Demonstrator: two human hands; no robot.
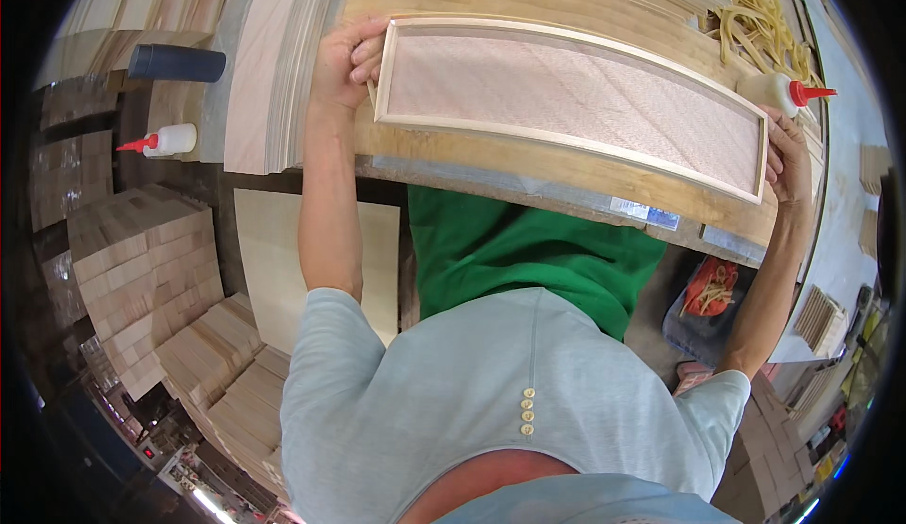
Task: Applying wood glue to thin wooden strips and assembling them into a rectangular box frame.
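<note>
A long, shallow wooden tray [576, 99], with a thin pale rim and a pinkish wood-grain bottom, spans the space between my hands. It slants down toward the right over the wooden bench top [528, 160]. My left hand [351, 63] is closed on its left end near the far corner, fingers curled. At the opposite end, my right hand [790, 158] grips the short side, with the fingertips against the rim. A white glue bottle with a red nozzle [776, 92] lies just beyond my right hand. Whether the tray rests on the bench or is slightly raised, I cannot tell.
Thin wooden boards [269, 71] are stacked left of my left arm. Past them lie a dark cylinder [176, 62] and another glue bottle [172, 139]. Yellowish bands [760, 19] are heaped at the far right. Wood block stacks [142, 274] stand lower left.
</note>
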